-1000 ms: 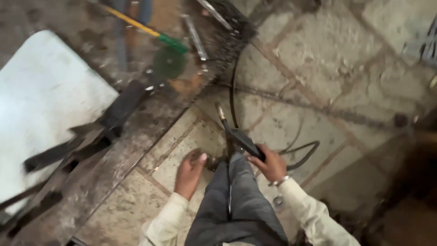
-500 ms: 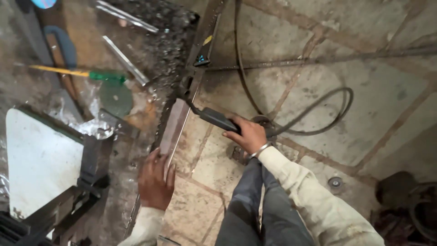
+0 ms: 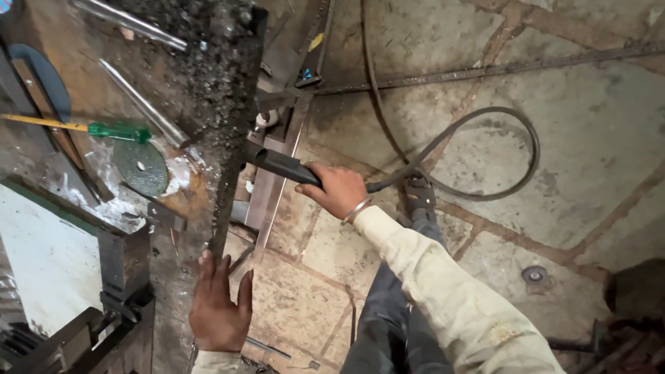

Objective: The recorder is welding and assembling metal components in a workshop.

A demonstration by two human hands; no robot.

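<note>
- The right hand (image 3: 339, 190) is clamped around the black handle of a welding electrode holder (image 3: 284, 166), fingers wrapped tight, a metal bangle at the wrist.
- The holder points left and slightly up, its tip at the edge of the dark, slag-covered surface (image 3: 222, 76), just beside a flat steel bar (image 3: 271, 194).
- A thick black cable (image 3: 485, 125) runs from the back of the holder, loops wide over the stone floor (image 3: 596, 159) and curls back toward the top of the view.
- The left hand (image 3: 218, 308) lies flat with fingers apart, pressed against the lower edge of the surface; it grips nothing.
- The flat steel bar slopes down from the surface toward the floor, between the 2 hands.
- On the surface to the left lie a round grey grinding disc (image 3: 140, 166), a green-handled screwdriver (image 3: 114, 130) with a yellow shaft, and 2 bright metal rods (image 3: 142, 104).
- A white panel (image 3: 41, 270) in a dark frame sits at the lower left, near the left hand but apart from it.
- The person's knee in dark trousers shows beneath the pale right sleeve.
</note>
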